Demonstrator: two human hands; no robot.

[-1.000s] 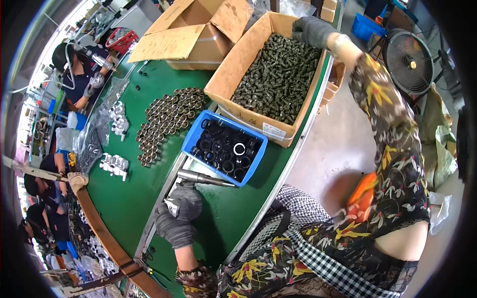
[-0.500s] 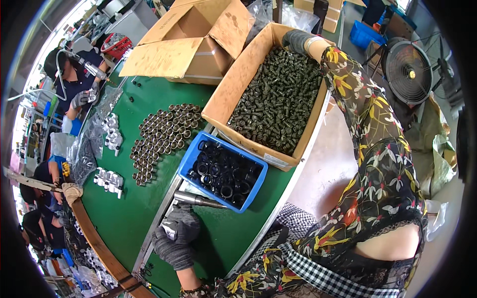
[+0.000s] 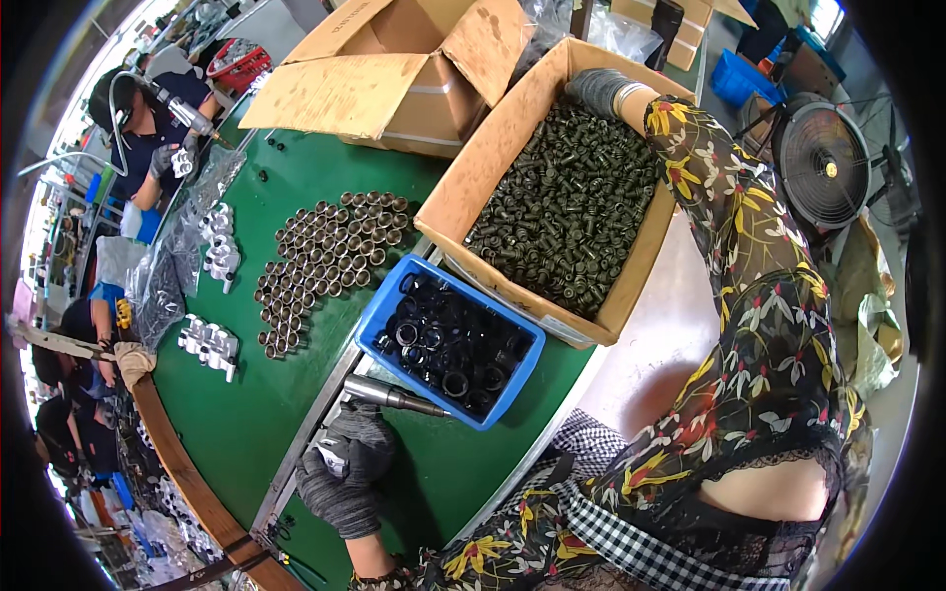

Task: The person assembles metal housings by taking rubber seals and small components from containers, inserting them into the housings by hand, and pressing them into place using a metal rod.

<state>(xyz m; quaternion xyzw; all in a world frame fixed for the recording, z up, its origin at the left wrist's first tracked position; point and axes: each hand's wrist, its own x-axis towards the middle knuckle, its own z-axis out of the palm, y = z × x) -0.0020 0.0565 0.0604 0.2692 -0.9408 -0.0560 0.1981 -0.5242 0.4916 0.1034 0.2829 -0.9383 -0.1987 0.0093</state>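
My left hand (image 3: 347,478), in a grey knit glove, is closed around a small silver metal part (image 3: 333,459) at the bench's near side. Just beyond its knuckles lies a silver stepped metal rod (image 3: 394,396), its thin end against the blue bin. Across the bench, my right hand (image 3: 597,93), also gloved, reaches into the far end of a cardboard box (image 3: 458,212) filled with dark threaded metal fittings (image 3: 567,207). Its fingers point down and are hidden from view. Black rings (image 3: 455,382) fill the blue plastic bin (image 3: 532,366) beside the box.
Many short metal sleeves (image 3: 330,246) stand grouped on the green bench top (image 3: 266,414). Silver castings (image 3: 209,345) lie to their left. An open carton (image 3: 340,98) stands behind, a fan (image 3: 826,153) at the right. A co-worker (image 3: 148,138) sits at the far left.
The view has shifted slightly, so the bench things sit a little differently in the picture. My right hand stays at the box's far end; my left hand keeps the silver part.
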